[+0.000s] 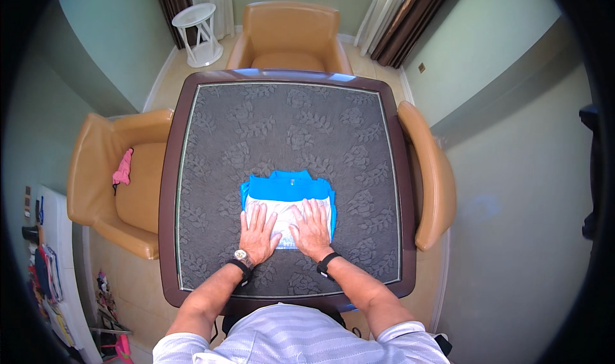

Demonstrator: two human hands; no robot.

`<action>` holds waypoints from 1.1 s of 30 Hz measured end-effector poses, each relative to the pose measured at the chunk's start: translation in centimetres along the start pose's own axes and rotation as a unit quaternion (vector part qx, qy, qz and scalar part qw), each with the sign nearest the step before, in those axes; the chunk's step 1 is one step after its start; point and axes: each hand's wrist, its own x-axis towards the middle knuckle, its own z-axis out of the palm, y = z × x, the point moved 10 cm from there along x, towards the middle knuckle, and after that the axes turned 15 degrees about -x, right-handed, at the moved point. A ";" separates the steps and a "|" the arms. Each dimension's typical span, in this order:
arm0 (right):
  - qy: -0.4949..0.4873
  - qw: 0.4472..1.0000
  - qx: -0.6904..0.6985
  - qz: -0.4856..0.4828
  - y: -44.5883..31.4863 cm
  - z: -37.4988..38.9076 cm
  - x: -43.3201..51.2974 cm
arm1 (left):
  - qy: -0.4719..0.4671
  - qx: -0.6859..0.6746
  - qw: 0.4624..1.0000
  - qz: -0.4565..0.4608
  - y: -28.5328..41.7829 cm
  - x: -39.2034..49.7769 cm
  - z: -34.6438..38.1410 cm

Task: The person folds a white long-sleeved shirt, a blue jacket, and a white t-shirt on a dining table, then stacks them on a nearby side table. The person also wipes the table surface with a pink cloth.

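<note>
A blue and white shirt (pixel 288 189) lies folded into a compact rectangle near the front of the table (pixel 293 138). Its blue collar side points away from me, and the white panel nearer me bears some printing. My left hand (pixel 258 234) rests flat on the left part of the white panel, fingers apart and pointing away. On the right part, my right hand (pixel 310 229) lies palm down with its fingers spread. Neither hand grips the fabric. Both palms hide much of the white panel.
Tan leather armchairs stand at the table's left (pixel 139 186), far (pixel 290 32) and right (pixel 435 181) sides. A pink cloth (pixel 123 168) lies on the left seat. A round white side table (pixel 199 35) stands in the far left corner. Books and papers (pixel 50 272) fill a white shelf at lower left.
</note>
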 end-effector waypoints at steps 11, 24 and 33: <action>0.030 0.994 0.021 0.102 2.2 -2.2 -1.7 | 0.052 -0.095 0.991 -0.083 -0.7 -3.6 -1.9; -0.137 0.844 0.268 0.443 14.5 6.3 -3.5 | 0.136 -0.340 0.832 -0.417 -12.8 0.0 -1.1; -0.233 0.692 0.567 0.381 9.1 6.3 -6.0 | 0.035 -0.658 0.622 -0.424 -9.6 -3.4 2.0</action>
